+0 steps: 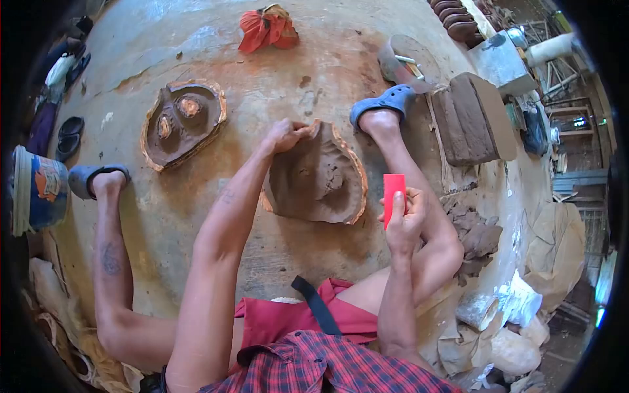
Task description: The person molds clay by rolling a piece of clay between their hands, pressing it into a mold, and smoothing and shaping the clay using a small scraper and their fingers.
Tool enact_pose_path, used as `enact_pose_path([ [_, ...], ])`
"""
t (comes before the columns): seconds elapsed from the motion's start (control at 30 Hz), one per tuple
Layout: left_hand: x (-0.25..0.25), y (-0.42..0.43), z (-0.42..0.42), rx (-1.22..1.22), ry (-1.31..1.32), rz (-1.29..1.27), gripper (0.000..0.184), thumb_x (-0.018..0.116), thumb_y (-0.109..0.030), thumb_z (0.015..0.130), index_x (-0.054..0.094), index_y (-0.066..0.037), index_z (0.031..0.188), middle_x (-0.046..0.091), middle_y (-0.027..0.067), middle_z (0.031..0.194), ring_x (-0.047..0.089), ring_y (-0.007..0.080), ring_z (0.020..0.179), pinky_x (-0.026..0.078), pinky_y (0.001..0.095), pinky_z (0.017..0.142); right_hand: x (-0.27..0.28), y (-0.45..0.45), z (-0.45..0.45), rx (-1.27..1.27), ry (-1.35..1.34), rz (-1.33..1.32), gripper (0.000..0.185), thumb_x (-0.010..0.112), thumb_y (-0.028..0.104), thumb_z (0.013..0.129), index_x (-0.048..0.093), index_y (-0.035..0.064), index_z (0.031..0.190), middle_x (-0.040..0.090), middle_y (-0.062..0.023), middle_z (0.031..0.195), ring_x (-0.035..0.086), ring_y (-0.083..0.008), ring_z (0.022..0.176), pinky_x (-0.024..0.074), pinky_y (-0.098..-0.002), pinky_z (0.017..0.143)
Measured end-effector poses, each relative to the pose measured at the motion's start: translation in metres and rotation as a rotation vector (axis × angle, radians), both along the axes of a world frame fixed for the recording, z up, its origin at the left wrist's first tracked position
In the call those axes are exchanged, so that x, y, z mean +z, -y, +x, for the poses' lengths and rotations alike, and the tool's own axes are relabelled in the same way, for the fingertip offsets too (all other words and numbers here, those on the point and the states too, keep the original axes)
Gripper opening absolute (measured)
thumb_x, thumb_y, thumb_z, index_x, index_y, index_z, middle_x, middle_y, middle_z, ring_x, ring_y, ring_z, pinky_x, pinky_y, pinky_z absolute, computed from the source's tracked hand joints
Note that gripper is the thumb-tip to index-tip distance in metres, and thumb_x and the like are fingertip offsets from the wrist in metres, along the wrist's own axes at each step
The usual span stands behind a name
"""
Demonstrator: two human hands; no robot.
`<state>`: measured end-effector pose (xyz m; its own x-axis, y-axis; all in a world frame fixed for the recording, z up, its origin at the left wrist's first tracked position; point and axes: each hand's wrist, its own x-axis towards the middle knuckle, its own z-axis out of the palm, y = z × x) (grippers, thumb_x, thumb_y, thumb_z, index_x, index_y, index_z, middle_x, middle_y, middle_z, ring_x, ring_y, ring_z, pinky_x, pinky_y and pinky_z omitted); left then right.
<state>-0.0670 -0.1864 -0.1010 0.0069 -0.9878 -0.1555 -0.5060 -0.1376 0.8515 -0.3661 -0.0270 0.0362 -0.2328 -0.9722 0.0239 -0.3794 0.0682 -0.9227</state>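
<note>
A mold lined with brown clay, with a rough orange rim, lies on the floor between my legs. My left hand grips its upper left edge, the fingers closed over the rim. Off to the right of the mold, my right hand holds a flat red scraper upright between thumb and fingers. Cracked lumps of clay sit in the mold's hollow. Farther left rests a second clay-lined mold with two orange-topped mounds inside.
A red cloth bundle lies ahead. On the right are a clear basin, a large clay block and loose clay pieces. A blue bucket stands at the left. My blue-clogged feet flank the molds.
</note>
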Motion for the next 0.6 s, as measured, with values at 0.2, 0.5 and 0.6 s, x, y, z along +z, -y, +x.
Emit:
enact_pose_path([
  [0.2, -0.017, -0.113, 0.033, 0.48, -0.256, 0.059, 0.052, 0.061, -0.037, 0.102, 0.062, 0.0, 0.139, 0.069, 0.0219, 0.13, 0.068, 0.0267, 0.12, 0.051, 0.0357, 0.102, -0.052, 0.012, -0.013, -0.092, -0.09, 0.07, 0.021, 0.055, 0.02, 0.107, 0.058, -0.0007, 0.112, 0.071, -0.0129, 0.086, 0.068, -0.0187, 0.065, 0.0544, -0.0342, 0.06],
  [0.5, -0.028, -0.178, -0.011, 0.63, -0.623, 0.064, 0.042, 0.052, -0.03, 0.109, 0.062, -0.001, 0.137, 0.07, 0.0071, 0.122, 0.061, 0.0156, 0.11, 0.048, 0.0314, 0.097, -0.119, 0.03, -0.007, -0.044, -0.157, -0.025, 0.029, 0.048, 0.028, 0.108, 0.053, 0.0006, 0.098, 0.061, -0.0115, 0.084, 0.058, -0.0214, 0.079, 0.0477, -0.0413, 0.075],
  [0.6, -0.021, -0.181, 0.019, 0.55, -0.582, 0.246, 0.043, 0.054, -0.03, 0.109, 0.063, 0.0, 0.137, 0.072, 0.0047, 0.116, 0.063, 0.013, 0.103, 0.049, 0.0282, 0.093, -0.1, 0.009, 0.002, 0.061, 0.136, 0.195, 0.025, 0.048, 0.025, 0.108, 0.054, 0.0041, 0.097, 0.06, -0.0059, 0.082, 0.055, -0.0135, 0.071, 0.0473, -0.0333, 0.067],
])
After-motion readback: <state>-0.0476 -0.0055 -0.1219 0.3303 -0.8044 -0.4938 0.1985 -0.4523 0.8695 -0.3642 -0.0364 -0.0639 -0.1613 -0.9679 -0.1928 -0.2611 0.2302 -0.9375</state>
